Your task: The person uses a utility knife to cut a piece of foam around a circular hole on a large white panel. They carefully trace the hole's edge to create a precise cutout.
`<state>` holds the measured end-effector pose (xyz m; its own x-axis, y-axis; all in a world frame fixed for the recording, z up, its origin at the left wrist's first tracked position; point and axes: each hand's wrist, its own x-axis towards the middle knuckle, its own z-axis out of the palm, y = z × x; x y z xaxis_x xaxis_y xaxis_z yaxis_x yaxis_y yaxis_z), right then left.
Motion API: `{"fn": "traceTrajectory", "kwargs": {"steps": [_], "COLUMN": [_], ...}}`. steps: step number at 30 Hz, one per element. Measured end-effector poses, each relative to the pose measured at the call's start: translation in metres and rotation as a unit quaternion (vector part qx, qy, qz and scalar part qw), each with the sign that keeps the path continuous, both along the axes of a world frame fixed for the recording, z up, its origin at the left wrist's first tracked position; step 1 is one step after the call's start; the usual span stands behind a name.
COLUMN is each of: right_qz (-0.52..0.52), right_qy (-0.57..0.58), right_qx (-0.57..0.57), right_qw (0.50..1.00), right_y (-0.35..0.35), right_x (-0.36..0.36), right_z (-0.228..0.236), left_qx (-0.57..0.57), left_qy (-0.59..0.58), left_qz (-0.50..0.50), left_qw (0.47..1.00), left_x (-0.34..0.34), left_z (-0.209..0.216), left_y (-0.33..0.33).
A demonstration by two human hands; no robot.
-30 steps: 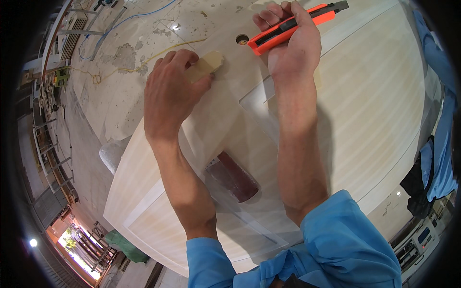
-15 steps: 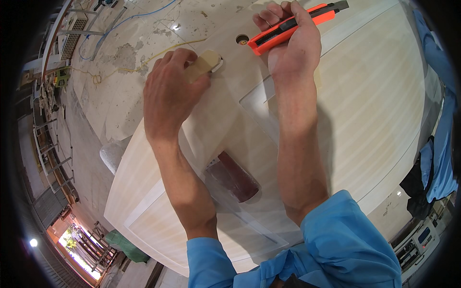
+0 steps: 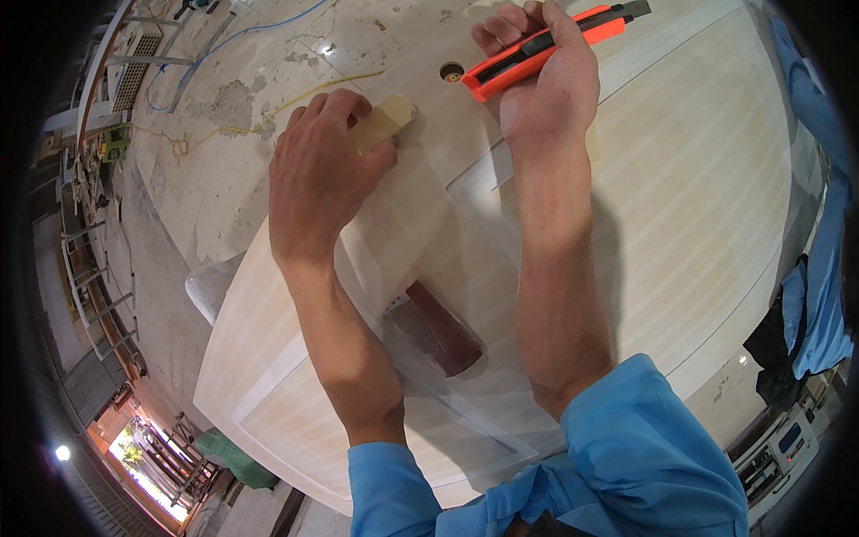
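Observation:
In my left hand (image 3: 320,170), pinched between thumb and fingers, is a small pale yellow piece with a rounded end (image 3: 392,118); the fingers hide its other end. My right hand (image 3: 553,85), palm turned up, is closed round an orange utility knife (image 3: 537,55) with a black slide. The knife's grey tip points to the far right, away from the left hand. Both hands are over a large cream-coloured panel (image 3: 698,206) with curved-looking edges and thin inset lines. Between my forearms, a curled dark red sheet that looks like sandpaper (image 3: 440,333) lies on it.
A round hole (image 3: 452,72) in the panel sits left of the knife. Beyond the panel, yellow cord (image 3: 295,100) and blue hose (image 3: 259,29) cross the stained floor. Blue and black cloth (image 3: 810,313) hangs at the right. A green cover (image 3: 234,458) is at lower left.
My left hand has shifted very slightly right and turned the pale yellow piece, so the white edge at its rounded end no longer shows. My right hand and the knife stay nearly still.

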<state>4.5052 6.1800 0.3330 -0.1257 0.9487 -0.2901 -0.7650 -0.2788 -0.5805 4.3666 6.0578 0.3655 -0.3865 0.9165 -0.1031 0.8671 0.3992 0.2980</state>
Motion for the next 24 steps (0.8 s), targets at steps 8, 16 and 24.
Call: {"fn": "traceTrajectory", "kwargs": {"steps": [8,16,24], "right_qz": [-0.008,0.001,-0.002], "right_qy": [-0.007,-0.006,-0.027], "right_qx": [-0.022,0.007,0.019], "right_qw": [1.000,1.000,0.999], "right_y": [-0.0005,0.0018,0.0013], "right_x": [-0.0008,0.0032,0.0041], "right_z": [0.0034,-0.0003,-0.0018], "left_qx": [0.034,0.033,0.034], "left_qy": [-0.036,-0.036,-0.026], "left_qz": [-0.009,0.000,0.004], "left_qw": [0.999,0.999,0.999], "left_x": [-0.0036,-0.0026,0.0000], "left_z": [-0.0022,-0.0060,-0.0045], "left_y": [-0.0037,-0.0022,-0.0003]}}
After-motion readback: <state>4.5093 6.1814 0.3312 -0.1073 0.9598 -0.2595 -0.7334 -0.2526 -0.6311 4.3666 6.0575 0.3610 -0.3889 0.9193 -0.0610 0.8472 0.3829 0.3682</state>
